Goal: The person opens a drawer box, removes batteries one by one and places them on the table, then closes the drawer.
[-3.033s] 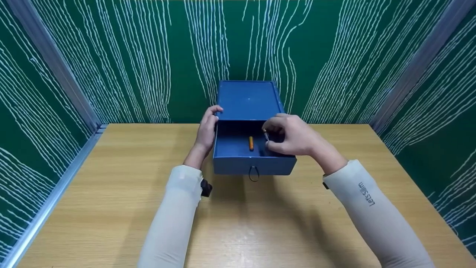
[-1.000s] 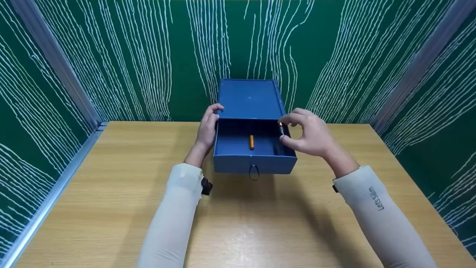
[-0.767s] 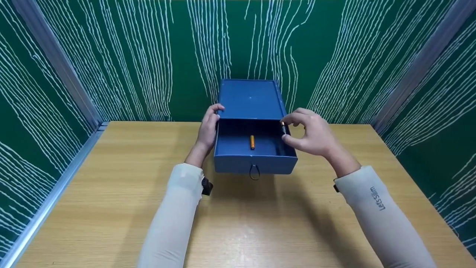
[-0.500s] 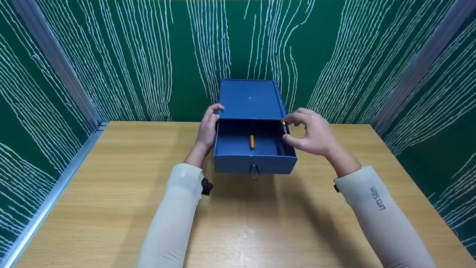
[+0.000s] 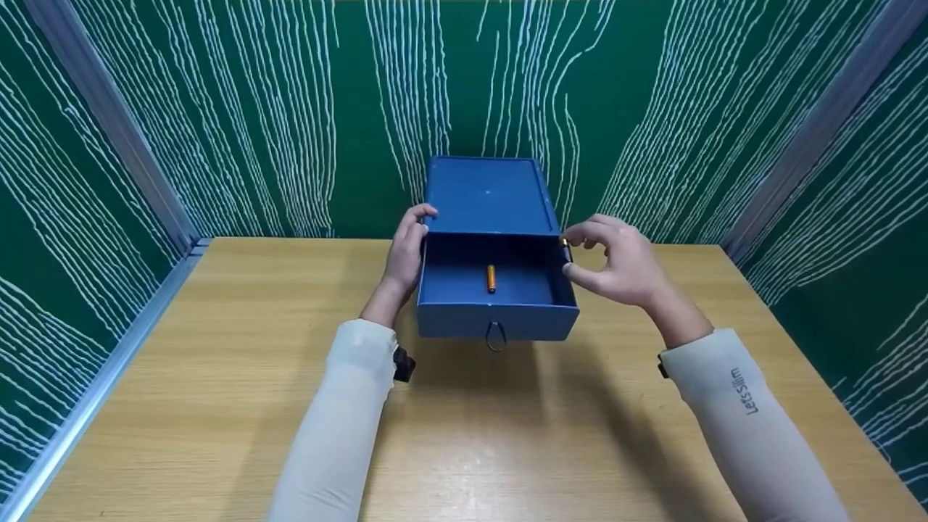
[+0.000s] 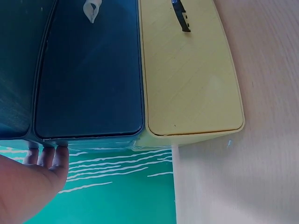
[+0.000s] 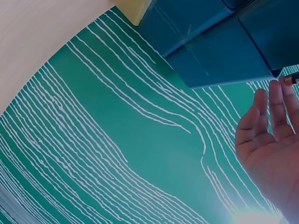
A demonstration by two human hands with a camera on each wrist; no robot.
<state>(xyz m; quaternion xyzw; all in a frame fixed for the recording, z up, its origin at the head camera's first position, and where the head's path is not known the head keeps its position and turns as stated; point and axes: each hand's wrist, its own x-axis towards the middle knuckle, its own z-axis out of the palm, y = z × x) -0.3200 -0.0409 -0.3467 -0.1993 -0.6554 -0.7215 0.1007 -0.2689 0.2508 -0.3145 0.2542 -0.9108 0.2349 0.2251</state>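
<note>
Pinched cylindrical battery [image 5: 567, 251] farther right

At the centre of the head view, a blue drawer unit [image 5: 484, 190] has its drawer [image 5: 464, 321] standing open, the left hand [image 5: 402, 257] against its left side. An orange battery [image 5: 491, 279] lies lengthwise on the drawer floor; the right hand [image 5: 623, 264] pinches a copper-tipped battery [image 5: 565, 243] by the right rim.

"Where can one reach into the drawer [image 5: 455, 320]?"
"From above, over its front."
"What's in the way?"
"Left hand [image 5: 404, 255] at its left, right hand [image 5: 629, 267] at its right, a battery [image 5: 491, 279] inside, wall [image 5: 362, 130] behind."
</note>
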